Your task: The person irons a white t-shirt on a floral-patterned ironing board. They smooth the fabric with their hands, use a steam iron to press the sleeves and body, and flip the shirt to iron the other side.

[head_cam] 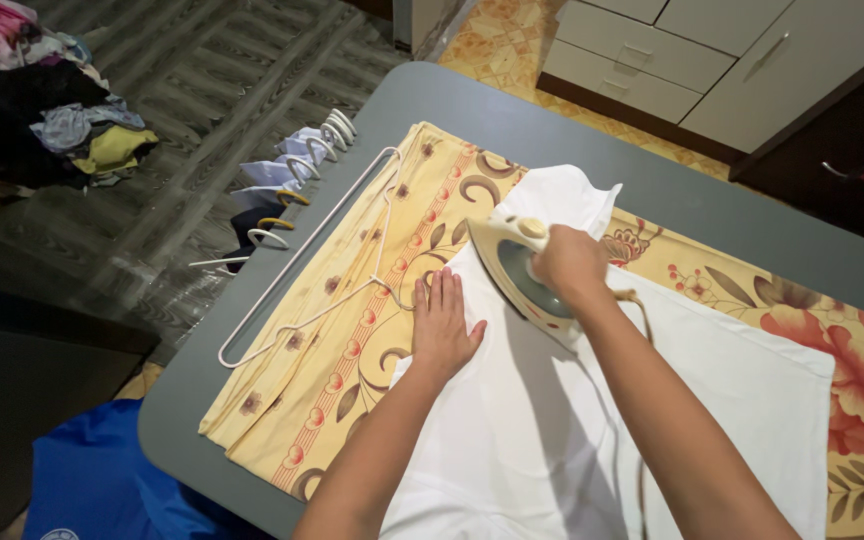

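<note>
A white garment [552, 420] lies spread over a yellow floral cloth [352, 330] on a grey table [512, 110]. My right hand [570, 262] grips the handle of a cream electric iron [514, 262], which rests on the garment's upper part, nose pointing away to the left. Its cord [640, 330] trails back along my right forearm. My left hand [442, 322] lies flat, fingers together, pressing the garment's left edge beside the iron.
A white wire hanger [302, 262] lies on the cloth at the left. More hangers with clothes [287, 180] hang off the table's left edge. A clothes pile [42, 100] sits on the floor far left, blue fabric [102, 480] below, white drawers [652, 60] behind.
</note>
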